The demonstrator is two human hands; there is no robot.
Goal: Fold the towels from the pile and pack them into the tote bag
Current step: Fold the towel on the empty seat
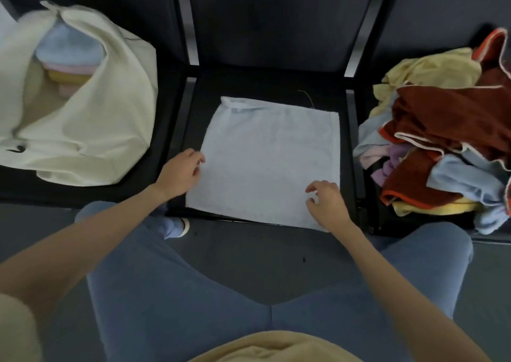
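left hand (pixel 182 172): reaching in from the lower left, forearm angled up and to the right. It sits right at the left edge of the pale blue square towel (pixel 265 162), fingers curled at that edge. Looks like it's pinching the hem, but honestly I can't tell for sure whether there's cloth between the fingers.

right hand (pixel 326 198): comes in from the lower right, over the towel's near right corner. Fingers are loosely bent and spread, holding nothing as far as I can see. Fingertips seem to hover at or just touch the fabric.

pale blue towel: one, spread flat on the black seat surface (pixel 265 85) in the middle, far left corner flipped over a bit, near edge hanging slightly past the front of the seat.

cream canvas tote bag (pixel 91 118): one, on the seat to the left, slumped open. Inside is a stack of folded towels (pixel 69 62): I count a light blue one on top, then pink, then yellow, and maybe another pink below that, so about four.

pile of unfolded towels (pixel 442 137): one messy heap on the right seat. Colours are dark red with orange or white trim, yellow, light blue, lilac and pink. Too tangled to count.

legs: two, in blue trousers, bottom of the view.
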